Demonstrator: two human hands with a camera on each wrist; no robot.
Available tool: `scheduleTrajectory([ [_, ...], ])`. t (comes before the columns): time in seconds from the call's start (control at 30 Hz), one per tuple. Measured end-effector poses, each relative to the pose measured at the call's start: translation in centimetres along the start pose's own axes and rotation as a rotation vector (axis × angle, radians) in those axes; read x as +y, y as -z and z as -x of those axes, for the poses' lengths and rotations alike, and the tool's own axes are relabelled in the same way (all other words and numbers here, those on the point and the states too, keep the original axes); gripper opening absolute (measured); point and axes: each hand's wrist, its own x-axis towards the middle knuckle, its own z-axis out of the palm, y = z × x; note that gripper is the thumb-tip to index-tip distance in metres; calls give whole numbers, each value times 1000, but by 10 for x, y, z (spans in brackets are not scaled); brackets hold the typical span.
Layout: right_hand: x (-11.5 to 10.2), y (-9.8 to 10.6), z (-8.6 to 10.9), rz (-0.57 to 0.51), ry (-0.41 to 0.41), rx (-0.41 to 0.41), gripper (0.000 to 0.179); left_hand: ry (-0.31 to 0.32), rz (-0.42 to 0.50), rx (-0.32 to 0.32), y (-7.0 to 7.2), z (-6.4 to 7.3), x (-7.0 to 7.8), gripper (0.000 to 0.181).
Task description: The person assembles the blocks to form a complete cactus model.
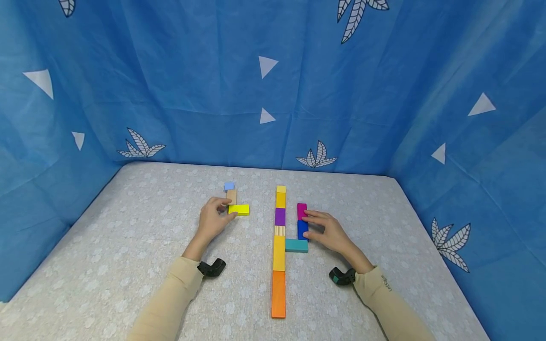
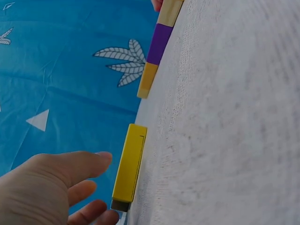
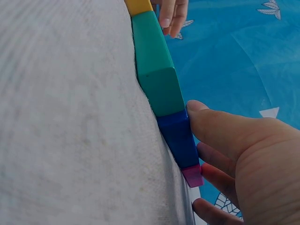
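In the head view my left hand (image 1: 212,219) is beside a bright yellow block (image 1: 241,210) and a plain wooden block (image 1: 232,196). Its thumb is apart from the yellow block in the left wrist view, with the fingers loosely bent. A light blue block (image 1: 229,186) lies behind the wooden one. On the other side, my right hand (image 1: 330,232) has its thumb tip at a dark blue block (image 1: 302,229). Its fingers are spread along that block and the magenta block (image 1: 302,211) behind it. The dark blue block meets a teal block (image 3: 159,70) at its near end.
Down the middle runs a row of blocks: an orange block (image 1: 278,294) nearest me, then a long yellow-orange block (image 1: 279,253), a striped wooden piece (image 1: 279,230), a purple block (image 1: 280,217) and yellow ones. A blue curtain (image 1: 204,94) surrounds the patterned tablecloth (image 1: 141,222).
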Motion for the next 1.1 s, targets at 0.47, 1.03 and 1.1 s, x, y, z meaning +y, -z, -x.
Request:
scheduleTrajectory([
  [0.47, -1, 1, 1, -14, -28, -10, 47, 40, -42, -65, -3, 2, -7, 42],
  [1.03, 0, -1, 0, -1, -28, -4, 47, 46, -51, -74, -4, 2, -8, 40],
  [1.1, 0, -1, 0, 1, -27, -4, 47, 48, -48, -73, -4, 2, -9, 39],
])
